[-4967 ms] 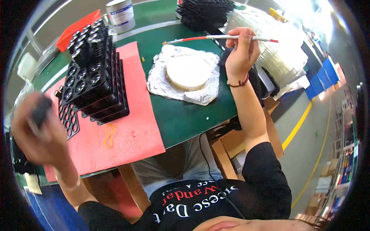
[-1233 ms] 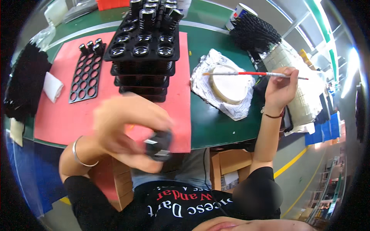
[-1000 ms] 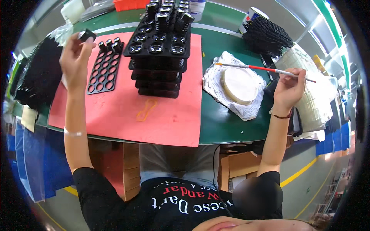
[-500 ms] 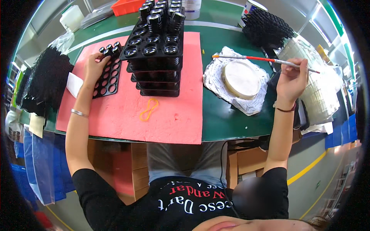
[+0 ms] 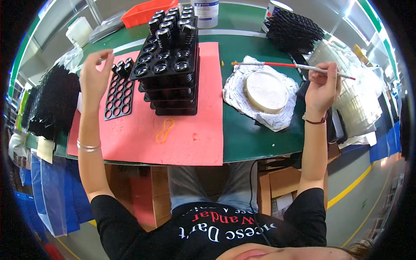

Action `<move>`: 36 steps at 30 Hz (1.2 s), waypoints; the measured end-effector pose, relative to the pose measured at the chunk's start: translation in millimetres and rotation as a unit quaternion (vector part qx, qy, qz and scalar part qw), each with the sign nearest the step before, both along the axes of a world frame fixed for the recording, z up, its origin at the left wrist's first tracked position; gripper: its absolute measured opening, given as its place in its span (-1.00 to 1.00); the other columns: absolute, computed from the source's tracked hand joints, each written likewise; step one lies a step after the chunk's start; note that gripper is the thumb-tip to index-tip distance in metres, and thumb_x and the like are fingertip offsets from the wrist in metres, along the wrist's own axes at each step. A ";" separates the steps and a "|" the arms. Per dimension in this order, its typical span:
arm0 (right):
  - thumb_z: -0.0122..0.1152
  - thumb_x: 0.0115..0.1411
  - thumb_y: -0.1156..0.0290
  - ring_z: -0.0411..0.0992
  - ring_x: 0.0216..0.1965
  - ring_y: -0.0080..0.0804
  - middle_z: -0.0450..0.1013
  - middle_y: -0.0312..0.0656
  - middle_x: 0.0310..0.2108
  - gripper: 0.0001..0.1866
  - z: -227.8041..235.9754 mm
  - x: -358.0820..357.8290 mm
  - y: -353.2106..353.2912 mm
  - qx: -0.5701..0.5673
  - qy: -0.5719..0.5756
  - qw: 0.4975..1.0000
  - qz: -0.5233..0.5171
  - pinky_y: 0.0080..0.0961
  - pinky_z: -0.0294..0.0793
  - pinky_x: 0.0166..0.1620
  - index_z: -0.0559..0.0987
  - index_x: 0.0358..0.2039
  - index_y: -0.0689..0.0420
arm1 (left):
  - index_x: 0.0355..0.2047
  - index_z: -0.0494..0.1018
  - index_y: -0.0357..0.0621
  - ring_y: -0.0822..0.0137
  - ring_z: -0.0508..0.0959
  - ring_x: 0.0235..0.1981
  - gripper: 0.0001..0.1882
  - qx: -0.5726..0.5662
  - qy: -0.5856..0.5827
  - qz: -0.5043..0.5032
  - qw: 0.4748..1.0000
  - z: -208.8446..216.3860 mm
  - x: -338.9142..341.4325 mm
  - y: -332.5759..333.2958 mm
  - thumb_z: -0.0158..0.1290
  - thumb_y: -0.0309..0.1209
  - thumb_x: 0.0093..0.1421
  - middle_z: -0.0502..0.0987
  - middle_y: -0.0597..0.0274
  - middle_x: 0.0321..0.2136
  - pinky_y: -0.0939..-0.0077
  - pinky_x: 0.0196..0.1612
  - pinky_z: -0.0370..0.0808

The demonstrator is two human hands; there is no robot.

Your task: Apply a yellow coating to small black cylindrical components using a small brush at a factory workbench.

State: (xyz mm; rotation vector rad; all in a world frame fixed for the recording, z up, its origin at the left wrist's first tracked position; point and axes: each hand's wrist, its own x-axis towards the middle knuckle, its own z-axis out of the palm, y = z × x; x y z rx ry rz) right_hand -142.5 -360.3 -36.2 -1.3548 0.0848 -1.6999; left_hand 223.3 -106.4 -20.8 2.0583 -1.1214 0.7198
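While the right hand (image 5: 321,89) pinches a paintbrush (image 5: 291,66) lying sideways above the round dish (image 5: 265,92), the left hand (image 5: 93,77) hangs spread open just left of the flat black tray (image 5: 118,97).

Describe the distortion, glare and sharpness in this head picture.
Head view: strong fisheye, the green table edge bows and a black rim frames the picture; glare whitens the clear trays at far right; left hand, right hand and brush look sharp.
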 end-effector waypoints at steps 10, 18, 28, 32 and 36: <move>-0.14 0.17 0.32 0.25 -0.70 -0.60 0.30 -0.26 -0.70 -0.69 1.3 -2.2 2.1 -0.035 0.047 0.994 -0.095 -0.72 0.23 -0.60 0.42 -0.57 0.27 | -0.48 0.44 -0.23 0.35 0.38 -0.50 -0.62 0.113 0.006 -0.139 0.984 54.3 -82.6 -53.1 0.15 -0.16 -0.18 0.41 0.21 -0.53 0.54 -0.37 0.30; -0.13 0.17 0.31 0.28 -0.68 -0.63 0.33 -0.27 -0.72 -0.69 -0.1 -2.4 0.1 -0.062 0.059 0.990 -0.109 -0.76 0.26 -0.56 0.43 -0.58 0.26 | -0.45 0.39 -0.29 0.44 0.32 -0.50 -0.68 0.101 0.006 -0.148 0.984 46.3 -83.1 -56.4 0.13 -0.28 -0.13 0.38 0.27 -0.57 0.59 -0.38 0.27; -0.13 0.16 0.34 0.19 -0.70 -0.62 0.34 -0.21 -0.64 -0.72 -6.1 -12.4 -2.0 -0.110 0.073 0.979 -0.155 -0.75 0.17 -0.61 0.40 -0.57 0.26 | -0.44 0.32 -0.19 0.26 0.48 -0.43 -0.54 0.066 0.049 -0.526 0.847 13.0 -189.7 -24.3 0.27 -0.45 -0.41 0.46 0.08 -0.44 0.51 -0.37 0.41; -0.13 0.16 0.27 0.09 -0.73 -0.71 0.26 -0.31 -0.73 -0.66 0.5 -5.8 5.0 -0.099 0.068 0.977 -0.173 -0.79 0.03 -0.64 0.38 -0.66 0.19 | -0.46 0.35 -0.19 0.37 0.47 -0.51 -0.65 0.133 0.183 -0.537 0.813 -37.1 -194.7 -42.7 0.17 -0.53 -0.35 0.46 0.19 -0.47 0.62 -0.46 0.39; -0.14 0.16 0.22 0.03 -0.73 -0.75 0.19 -0.40 -0.78 -0.61 -3.3 -3.6 2.9 -0.129 0.059 0.970 -0.195 -0.77 -0.05 -0.64 0.34 -0.73 0.16 | -0.45 0.32 -0.21 0.64 0.38 -0.52 -0.77 0.152 0.450 -0.459 0.751 -61.3 -183.3 -50.6 0.08 -0.55 -0.18 0.43 0.36 -0.52 0.77 -0.49 0.33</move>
